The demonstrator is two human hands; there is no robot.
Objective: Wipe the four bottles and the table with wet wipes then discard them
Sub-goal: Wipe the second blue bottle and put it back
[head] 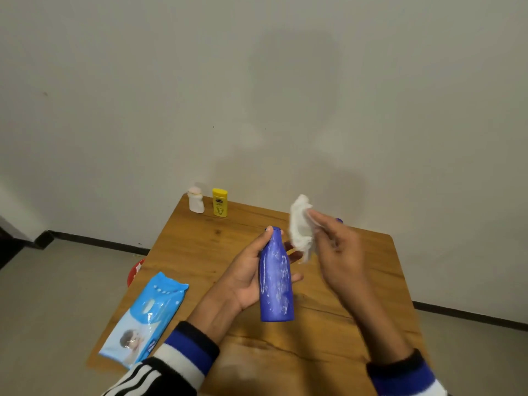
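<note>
Streaky blue bottle [276, 278], crumpled wipe [300, 224]

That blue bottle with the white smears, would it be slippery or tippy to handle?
Probably a little slick: the blue bottle looks smooth and smeared with white streaks. The left hand holds it with its grip around the body. It would probably tip easily when nudged, being tall and narrow.
</note>
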